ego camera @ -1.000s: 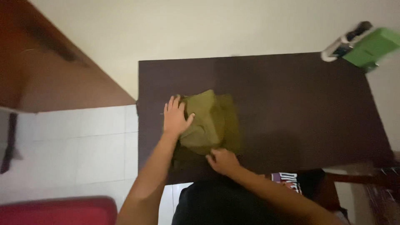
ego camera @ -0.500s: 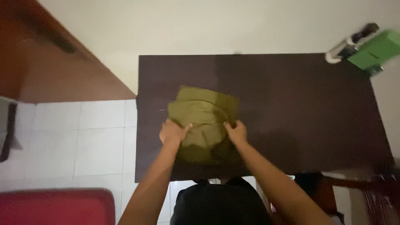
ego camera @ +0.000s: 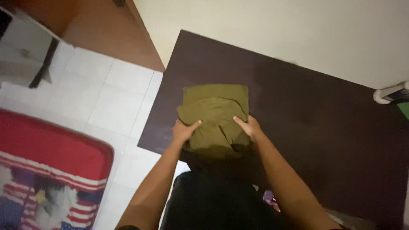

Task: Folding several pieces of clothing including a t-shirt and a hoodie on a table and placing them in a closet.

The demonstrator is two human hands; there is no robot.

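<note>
Left hand (ego camera: 183, 131) and right hand (ego camera: 250, 127) grip the folded olive cloth (ego camera: 214, 111) at its near corners, fingers curled on it; bare dark table (ego camera: 324, 127) lies beyond the fingertips

A dark table (ego camera: 324, 127) stands against a cream wall (ego camera: 277, 30) on white floor tiles (ego camera: 106, 98), a red mat (ego camera: 47, 157) nearby.

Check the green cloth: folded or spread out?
Folded. The cloth is a compact layered square on the table, left hand and right hand gripping its sides.
</note>
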